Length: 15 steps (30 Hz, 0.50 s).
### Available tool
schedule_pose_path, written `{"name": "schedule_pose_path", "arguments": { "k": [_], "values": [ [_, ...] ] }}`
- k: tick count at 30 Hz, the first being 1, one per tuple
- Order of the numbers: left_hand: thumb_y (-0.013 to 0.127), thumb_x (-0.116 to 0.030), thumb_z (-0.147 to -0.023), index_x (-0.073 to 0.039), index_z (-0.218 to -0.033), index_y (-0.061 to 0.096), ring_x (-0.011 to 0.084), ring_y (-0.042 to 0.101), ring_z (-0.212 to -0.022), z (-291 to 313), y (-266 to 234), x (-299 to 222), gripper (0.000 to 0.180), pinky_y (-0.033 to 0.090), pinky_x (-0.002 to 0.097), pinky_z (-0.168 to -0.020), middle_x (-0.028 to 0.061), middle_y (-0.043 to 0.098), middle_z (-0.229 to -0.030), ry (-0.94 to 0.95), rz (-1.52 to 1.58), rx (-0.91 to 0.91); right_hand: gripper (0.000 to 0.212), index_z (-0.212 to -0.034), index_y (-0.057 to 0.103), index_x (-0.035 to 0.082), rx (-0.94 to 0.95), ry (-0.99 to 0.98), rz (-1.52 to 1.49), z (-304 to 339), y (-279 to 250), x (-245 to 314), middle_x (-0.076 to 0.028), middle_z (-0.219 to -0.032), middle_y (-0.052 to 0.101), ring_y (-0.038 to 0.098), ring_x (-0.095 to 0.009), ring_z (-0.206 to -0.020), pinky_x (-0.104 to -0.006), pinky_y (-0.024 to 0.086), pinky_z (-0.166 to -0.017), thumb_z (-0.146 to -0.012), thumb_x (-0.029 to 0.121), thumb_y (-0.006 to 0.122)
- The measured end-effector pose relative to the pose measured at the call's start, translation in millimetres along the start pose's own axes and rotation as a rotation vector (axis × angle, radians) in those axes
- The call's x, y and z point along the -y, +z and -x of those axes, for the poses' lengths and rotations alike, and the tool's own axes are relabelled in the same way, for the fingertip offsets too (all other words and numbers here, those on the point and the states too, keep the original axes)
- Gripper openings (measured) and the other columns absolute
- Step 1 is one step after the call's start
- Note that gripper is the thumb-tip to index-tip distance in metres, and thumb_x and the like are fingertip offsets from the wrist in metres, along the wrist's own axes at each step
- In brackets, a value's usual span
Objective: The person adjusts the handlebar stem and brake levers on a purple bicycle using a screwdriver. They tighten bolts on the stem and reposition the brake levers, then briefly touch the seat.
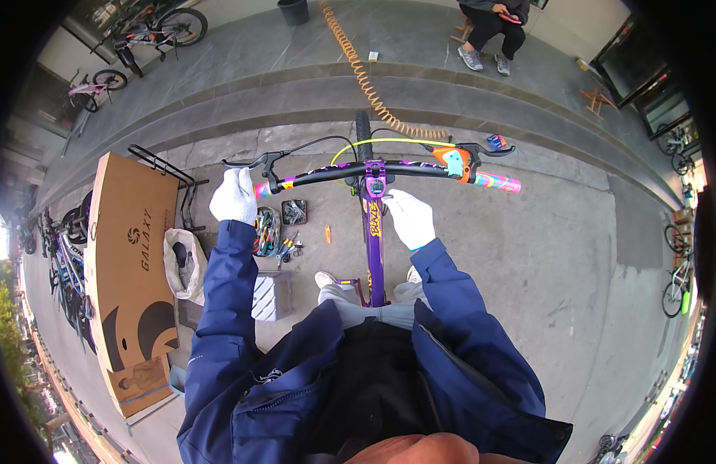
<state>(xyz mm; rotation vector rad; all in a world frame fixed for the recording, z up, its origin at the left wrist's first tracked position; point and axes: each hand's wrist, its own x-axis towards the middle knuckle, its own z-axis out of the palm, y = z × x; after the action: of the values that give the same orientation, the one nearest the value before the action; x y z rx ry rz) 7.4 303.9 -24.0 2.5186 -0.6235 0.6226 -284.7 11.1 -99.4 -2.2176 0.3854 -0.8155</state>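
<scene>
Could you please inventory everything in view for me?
Bicycle: one, purple, centre
Handlebar: one, black and purple, centre
Grips: two, multicoloured, handlebar ends
Brake levers: two, black, near grips
Cable: one, yellow-green, beyond handlebar
Coiled hose: one, orange, top centre
Bucket: one, dark, top
Seated person: one, dark trousers, top right
Stool: at least one, brown, upper right
Parked bicycles: several, mixed colours, both sides
Cardboard boxes: at least two, brown, left
Sack: one, white, beside boxes
Hand tools: several, multicoloured, left of bicycle
Plastic box: one, whitish, below tools
Wearer's sleeves: two, navy, lower half
Left hand: one, white-gloved, by left grip
Right hand: one, white-gloved, beside stem
</scene>
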Motion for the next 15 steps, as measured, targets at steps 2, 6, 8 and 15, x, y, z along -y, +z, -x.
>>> {"name": "schedule_pose_path", "arguments": {
  "k": [2, 6, 8, 15],
  "values": [
    [0.065, -0.041, -0.113, -0.018, -0.114, 0.073, 0.0439, 0.077, -0.081, 0.3, 0.4, -0.9, 0.024, 0.058, 0.0555, -0.071, 0.0174, 0.079, -0.087, -0.004, -0.05, 0.019, 0.018, -0.114, 0.079, 0.004, -0.075, 0.067, -0.122, 6.6, 12.4, -2.7, -0.015, -0.11, 0.081, 0.079, -0.034, -0.1, -0.0399, 0.062, -0.088, -0.108, 0.015, 0.068],
    [0.064, -0.043, -0.113, -0.018, -0.112, 0.073, 0.0445, 0.076, -0.078, -1.6, 0.0, -4.4, 0.026, 0.058, 0.0564, -0.069, 0.0178, 0.078, -0.083, -0.026, -0.025, 0.022, 0.022, -0.124, 0.066, 0.004, -0.066, 0.333, -0.214, 23.5, 52.3, -0.7, -0.021, -0.104, 0.078, 0.078, -0.042, -0.095, -0.0471, 0.062, -0.085, -0.106, 0.017, 0.069],
    [0.064, -0.043, -0.113, -0.018, -0.112, 0.073, 0.0444, 0.076, -0.077, -1.6, -0.2, -6.0, 0.027, 0.058, 0.0563, -0.069, 0.0179, 0.078, -0.083, -0.003, -0.057, -0.001, 0.025, -0.12, 0.059, 0.003, -0.002, 0.398, -0.056, 28.6, 68.5, -2.4, -0.021, -0.097, 0.073, 0.077, -0.04, -0.091, -0.049, 0.061, -0.079, -0.104, 0.017, 0.071],
    [0.064, -0.043, -0.113, -0.018, -0.111, 0.074, 0.0449, 0.076, -0.076, -1.3, 4.3, -5.4, 0.027, 0.058, 0.058, -0.068, 0.0183, 0.078, -0.083, -0.008, -0.076, -0.017, 0.031, -0.117, 0.055, 0.0, 0.09, 0.366, 0.093, 41.5, 57.9, 6.9, -0.024, -0.097, 0.071, 0.074, -0.048, -0.088, -0.0538, 0.06, -0.076, -0.102, 0.02, 0.073]
  ]
}}
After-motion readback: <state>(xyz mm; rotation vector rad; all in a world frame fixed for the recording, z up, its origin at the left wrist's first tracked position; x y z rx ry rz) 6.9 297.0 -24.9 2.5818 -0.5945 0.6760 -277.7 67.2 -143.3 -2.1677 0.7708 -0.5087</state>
